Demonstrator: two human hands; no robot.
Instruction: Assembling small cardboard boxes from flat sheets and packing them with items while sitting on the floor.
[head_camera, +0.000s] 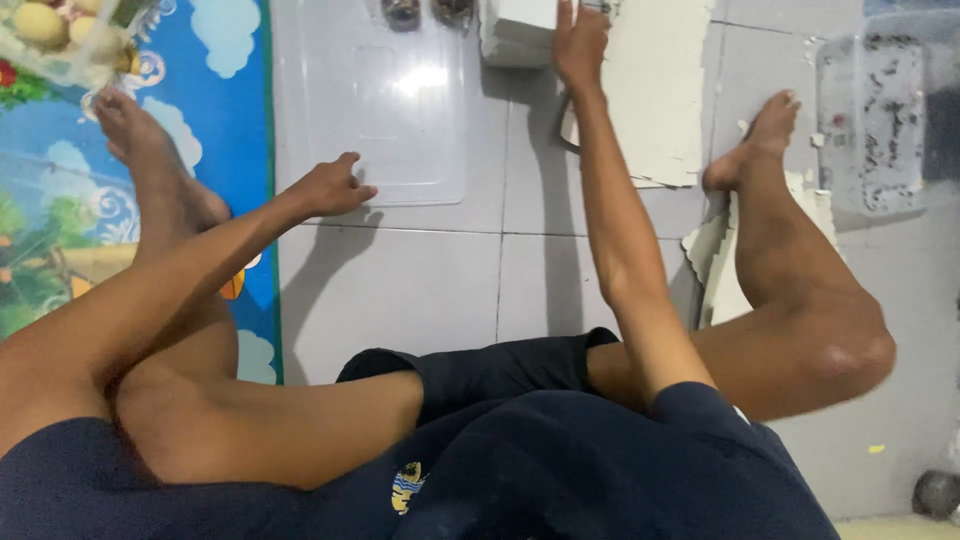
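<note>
Dark blue shorts and shirt filled the nearest part of the view, the person seated on the tiled floor (400, 290) with both bare legs splayed outward. One foot rested on the bright play mat (225, 120) at the left, the other beside a heap of torn white sheets (660, 90) at the right.

Further out, the left hand (330, 188) hovered at the near edge of a clear plastic lid (385, 100) lying flat on the tiles, fingers loosely curled and holding nothing. Beyond it, the right hand (580, 45) stretched to full reach, fingers spread flat against the side of a white stack (520, 30) near the top edge; whether it gripped the stack or only pressed on it, I could not tell. A dark cord looped under that wrist.

At the far right sat a clear tub (880, 120) speckled with dark bits, and at the far left a container of pale round fruit (60, 35).

To my eye, such a long reach wanted a firm hold before any pull, with the left hand steadying the lid so nothing slid on the smooth tile.
</note>
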